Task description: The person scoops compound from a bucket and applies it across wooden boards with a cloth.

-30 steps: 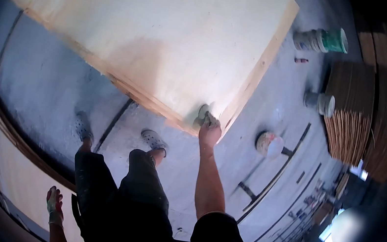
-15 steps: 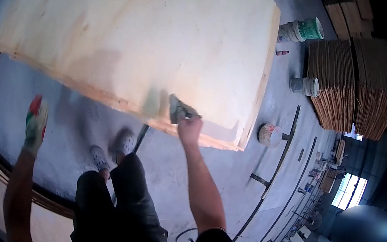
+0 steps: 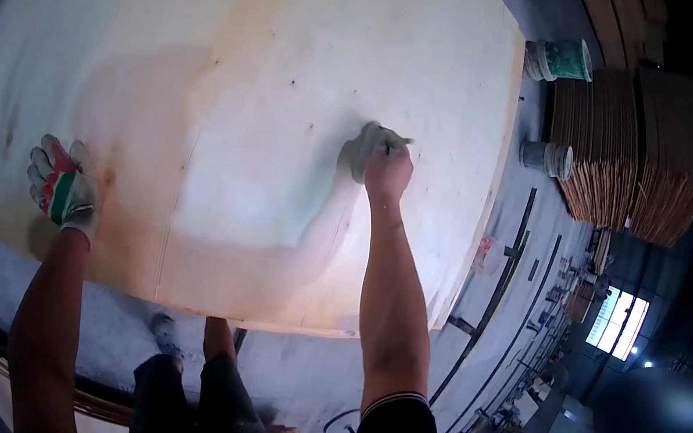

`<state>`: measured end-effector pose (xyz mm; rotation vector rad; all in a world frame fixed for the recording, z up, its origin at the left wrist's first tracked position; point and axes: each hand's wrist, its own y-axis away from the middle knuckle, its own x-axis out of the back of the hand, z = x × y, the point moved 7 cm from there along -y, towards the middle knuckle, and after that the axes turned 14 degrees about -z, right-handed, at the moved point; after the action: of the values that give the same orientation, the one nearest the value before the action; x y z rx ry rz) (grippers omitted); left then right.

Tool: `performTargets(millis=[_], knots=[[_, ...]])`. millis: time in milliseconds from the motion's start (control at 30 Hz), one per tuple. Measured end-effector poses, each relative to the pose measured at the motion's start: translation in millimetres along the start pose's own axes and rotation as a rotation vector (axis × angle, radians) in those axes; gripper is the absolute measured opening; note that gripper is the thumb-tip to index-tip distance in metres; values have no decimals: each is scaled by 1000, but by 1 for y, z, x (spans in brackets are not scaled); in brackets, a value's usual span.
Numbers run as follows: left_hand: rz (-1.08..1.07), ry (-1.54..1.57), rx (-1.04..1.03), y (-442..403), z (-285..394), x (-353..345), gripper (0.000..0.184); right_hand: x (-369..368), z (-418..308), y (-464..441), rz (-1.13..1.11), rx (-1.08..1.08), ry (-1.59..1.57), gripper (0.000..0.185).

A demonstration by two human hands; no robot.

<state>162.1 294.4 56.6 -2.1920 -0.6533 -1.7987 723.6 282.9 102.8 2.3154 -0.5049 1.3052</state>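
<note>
A large pale plywood sheet [image 3: 272, 117] with small dark knots and brownish streaks fills the upper part of the head view. My right hand [image 3: 391, 172], bare, is closed around a grey-smeared putty knife [image 3: 365, 150] over the right half of the sheet. Its blade is at or near the surface, and its handle is mostly hidden in my fist. My left hand [image 3: 63, 184] wears a white glove with red and green parts. Fingers apart and holding nothing, it is over the sheet's near left part; whether it touches the wood I cannot tell.
Buckets [image 3: 563, 59] stand on the floor beyond the sheet's right edge, with a grey bucket [image 3: 547, 159] nearer. Tall stacks of thin boards [image 3: 595, 150] rise behind them. More boards [image 3: 98, 408] lie behind my legs. A whitish tub [image 3: 487, 256] shows past the right edge.
My right hand has moved with the putty knife from near the sheet's front edge farther in. My left hand has come from beside the sheet to over it. The view has shifted forward.
</note>
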Motion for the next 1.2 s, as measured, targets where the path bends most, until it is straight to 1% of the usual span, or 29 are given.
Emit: performTargets(millis=[33, 100, 133, 200, 267, 333, 400, 433, 467, 500, 533, 567, 600, 633, 667, 733, 767, 800, 833, 867, 900, 933, 967, 1000, 1033, 1067, 1133, 1167, 1200], knots=[[-33, 39, -1, -5, 6, 3, 67, 7, 0, 5, 6, -15, 6, 18], [-26, 70, -33, -9, 8, 1, 67, 7, -11, 26, -276, 208, 85, 16], [-13, 99, -49, -7, 6, 1, 68, 8, 6, 45, -271, 192, 89, 16], [-2, 88, -51, -5, 5, 5, 67, -6, 48, 102, -396, 272, 185, 32], [10, 78, -54, -1, 1, 9, 67, -8, 52, 185, -394, 310, 150, 42], [16, 127, -46, 3, -8, 10, 65, -14, 56, 267, -327, 373, 110, 44], [47, 126, -65, 5, -11, 12, 65, -33, 66, 347, -232, 231, 142, 44], [34, 117, -104, 5, -14, 11, 65, -47, 52, 375, -184, 142, 97, 41], [22, 107, -143, 5, -17, 10, 66, -61, 33, 393, -133, 101, 116, 39], [45, -7, -191, 8, -15, 8, 69, -77, 13, 402, -199, 18, 87, 37], [63, -15, -173, -2, -28, -2, 69, -93, -10, 396, -271, -34, 42, 36], [190, 82, -401, -14, -29, -10, 71, -95, -34, 388, -275, -13, 24, 36], [316, 172, -633, -24, -30, -7, 74, -96, -56, 377, -297, 10, -153, 33], [207, 138, -611, -51, -36, -2, 74, -95, -81, 360, -322, 33, -331, 31], [225, 125, -594, -79, -42, 2, 74, -83, -104, 335, -301, 18, -384, 27], [75, 247, -149, -149, -73, -13, 71, -46, -159, 267, -264, 9, -590, 27], [163, 212, -114, -154, -72, -9, 69, -37, -185, 227, -264, 18, -652, 28], [172, 210, -96, -161, -72, -4, 69, -34, -206, 190, -184, 90, -747, 27], [137, 199, -81, -165, -71, -1, 70, -32, -219, 147, -185, 198, -606, 31], [101, 189, -66, -169, -71, 2, 70, -40, -238, 102, -172, 169, -960, 32], [101, 190, -46, -172, -72, 4, 70, -55, -255, 66, -218, 199, -1204, 31], [81, 159, -73, -174, -71, 3, 69, -72, -266, 31, -266, 224, -1447, 30], [61, 128, -100, -176, -69, 5, 69, -92, -271, -5, -287, 232, -1445, 30], [60, 129, -80, -177, -72, 10, 69, -120, -269, -41, -349, 163, -1389, 28], [7, 133, -85, -179, -72, 11, 68, -141, -275, -72, -409, 94, -1328, 26], [-46, 137, -90, -181, -71, 12, 66, -150, -293, -99, -428, 103, -1323, 26], [-36, 144, -56, -182, -68, 20, 66, -138, -322, -139, -79, 55, 58, 21], [-24, 147, -41, -184, -69, 21, 66, -143, -334, -148, -86, 73, 62, 21], [-26, 150, -22, -189, -71, 18, 66, -147, -349, -154, -119, 176, 119, 20]])
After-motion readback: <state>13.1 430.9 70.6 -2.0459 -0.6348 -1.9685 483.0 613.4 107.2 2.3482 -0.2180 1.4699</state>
